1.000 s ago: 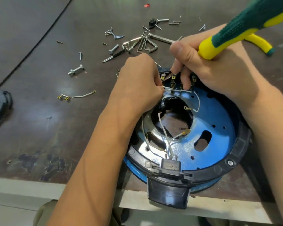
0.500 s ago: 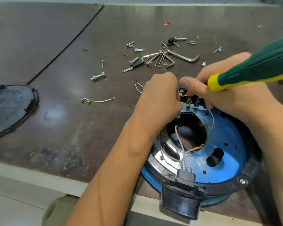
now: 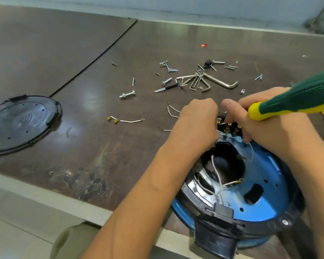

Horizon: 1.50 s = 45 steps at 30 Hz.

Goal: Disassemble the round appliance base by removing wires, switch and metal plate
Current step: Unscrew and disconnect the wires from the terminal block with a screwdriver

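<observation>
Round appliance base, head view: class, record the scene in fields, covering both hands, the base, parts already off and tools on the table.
Left hand: pinches white wire at switch terminals
Right hand: grips screwdriver, fingers at terminals
Base: blue, wires inside
Off: black cover, loose wire
Tools: hex keys, bolt

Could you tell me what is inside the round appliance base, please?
White wires cross a shiny metal plate with a dark central opening. The left hand and right hand cover most of the switch at the far rim.
</observation>
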{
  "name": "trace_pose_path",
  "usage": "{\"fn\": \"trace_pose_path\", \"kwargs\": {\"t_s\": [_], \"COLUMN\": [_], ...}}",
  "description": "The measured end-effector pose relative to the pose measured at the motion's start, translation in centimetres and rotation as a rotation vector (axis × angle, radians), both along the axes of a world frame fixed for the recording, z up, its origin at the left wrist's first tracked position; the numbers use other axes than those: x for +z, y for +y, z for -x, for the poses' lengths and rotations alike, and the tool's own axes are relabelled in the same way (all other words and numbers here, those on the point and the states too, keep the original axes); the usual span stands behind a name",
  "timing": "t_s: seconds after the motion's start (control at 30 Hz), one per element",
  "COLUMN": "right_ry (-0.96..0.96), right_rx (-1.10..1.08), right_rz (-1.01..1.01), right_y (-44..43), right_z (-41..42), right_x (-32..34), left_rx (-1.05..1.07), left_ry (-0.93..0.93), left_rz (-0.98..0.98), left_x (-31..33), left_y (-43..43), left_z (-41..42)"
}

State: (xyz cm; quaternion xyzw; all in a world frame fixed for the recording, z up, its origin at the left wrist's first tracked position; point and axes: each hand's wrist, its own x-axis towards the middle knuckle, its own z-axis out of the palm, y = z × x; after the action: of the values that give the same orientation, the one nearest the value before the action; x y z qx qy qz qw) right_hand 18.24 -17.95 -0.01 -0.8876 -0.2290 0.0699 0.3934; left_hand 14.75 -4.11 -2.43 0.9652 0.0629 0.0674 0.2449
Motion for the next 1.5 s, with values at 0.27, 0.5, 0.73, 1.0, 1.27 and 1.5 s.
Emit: {"fn": "trace_pose_path", "kwargs": {"t_s": [0.27,0.5,0.73,1.0,1.27,1.5], "right_ry": [-0.256,-0.002,-0.122,-0.271,-0.35,-0.341], "right_rx": [-0.031,-0.104,-0.066,0.087,0.197,0.246], "right_rz": [-0.156,-0.197,-0.386,-0.443,-0.444,-0.356], "right_y": [-1.4,-2.1,-2.3,-2.3,-2.7,-3.0], "right_z": [-1.7,-3.6,-4.0,-3.6,-3.5,-3.3], "right_x": [-1.1,-2.9,-3.4,-3.6,-3.6,-3.4], "left_rx": [-0.001,-0.016,-0.015,-0.016,-0.024,-0.015], "left_ry": [0.0,-0.003,0.006,-0.002,-0.008,-0.013], "left_rz": [-0.008,-0.027,-0.016,-0.007,-0.008,-0.012], "left_x": [-0.4,-0.4,-0.2,-0.3,-0.3,-0.3], "left_y": [0.2,0.1,0.0,0.1,0.1,0.1], "left_z": [-0.4,-0.4,-0.3,-0.2,-0.1,-0.1]}}
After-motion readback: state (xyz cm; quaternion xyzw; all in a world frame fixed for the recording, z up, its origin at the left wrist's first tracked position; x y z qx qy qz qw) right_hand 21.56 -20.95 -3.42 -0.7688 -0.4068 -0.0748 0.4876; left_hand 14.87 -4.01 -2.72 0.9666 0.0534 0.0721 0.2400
